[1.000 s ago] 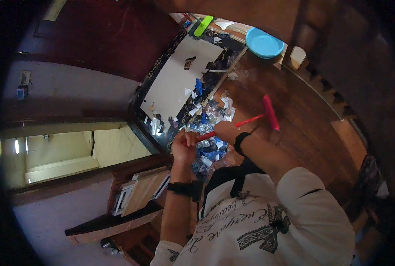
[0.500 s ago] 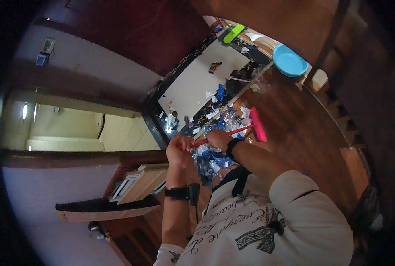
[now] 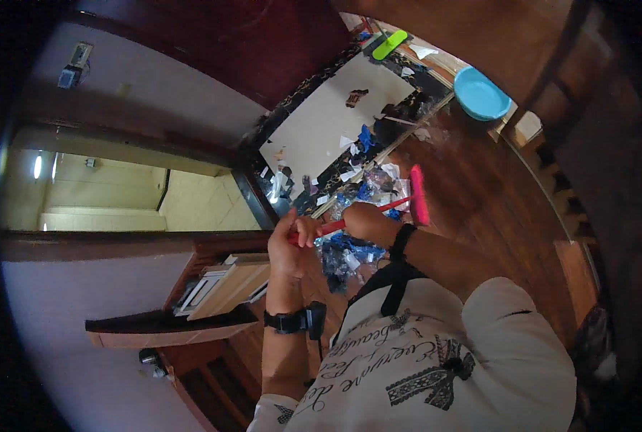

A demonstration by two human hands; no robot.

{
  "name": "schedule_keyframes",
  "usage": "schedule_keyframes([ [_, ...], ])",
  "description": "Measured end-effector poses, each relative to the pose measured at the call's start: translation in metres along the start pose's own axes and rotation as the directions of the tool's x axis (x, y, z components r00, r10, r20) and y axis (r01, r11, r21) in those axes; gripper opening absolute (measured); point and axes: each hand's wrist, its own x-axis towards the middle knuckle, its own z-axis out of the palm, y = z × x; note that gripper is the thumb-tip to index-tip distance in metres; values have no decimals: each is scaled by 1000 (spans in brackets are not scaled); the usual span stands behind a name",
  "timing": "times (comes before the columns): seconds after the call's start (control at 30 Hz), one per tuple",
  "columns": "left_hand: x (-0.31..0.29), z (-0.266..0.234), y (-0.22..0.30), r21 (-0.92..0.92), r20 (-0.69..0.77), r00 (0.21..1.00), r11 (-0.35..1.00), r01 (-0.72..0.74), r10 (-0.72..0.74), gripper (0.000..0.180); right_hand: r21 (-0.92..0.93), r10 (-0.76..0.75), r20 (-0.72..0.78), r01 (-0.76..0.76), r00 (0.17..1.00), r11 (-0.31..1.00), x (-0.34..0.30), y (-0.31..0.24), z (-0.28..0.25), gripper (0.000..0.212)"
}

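Floor: broom now nearer litter

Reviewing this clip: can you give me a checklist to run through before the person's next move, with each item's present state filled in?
1. Left hand closed on the red broom handle: ok.
2. Right hand closed on the same handle, nearer the broom head: ok.
3. Broom head apart from the blue basin: ok, there is wooden floor between them.
4. Broom head touching the floor: cannot tell from this angle.
5. All scraps within the litter heap: not ok, a brown scrap lies on the pale panel.
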Motion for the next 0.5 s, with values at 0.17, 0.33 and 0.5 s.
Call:
schedule_keyframes([
  [0.17,15,1,-30,-40,58,997,997,61,-58,51,-105,-51,-55,45,997,993,-25,41,17,11],
  [0.33,23,-23,-59,-100,117,990,991,86,-74,47,-64,-66,-149,57,987,996,-33,51,42,12],
  [0.5,28,-46,-47,-91,-8,997,993,77,-78,48,-66,-21,-75,16,997,998,-3,39,54,12],
])
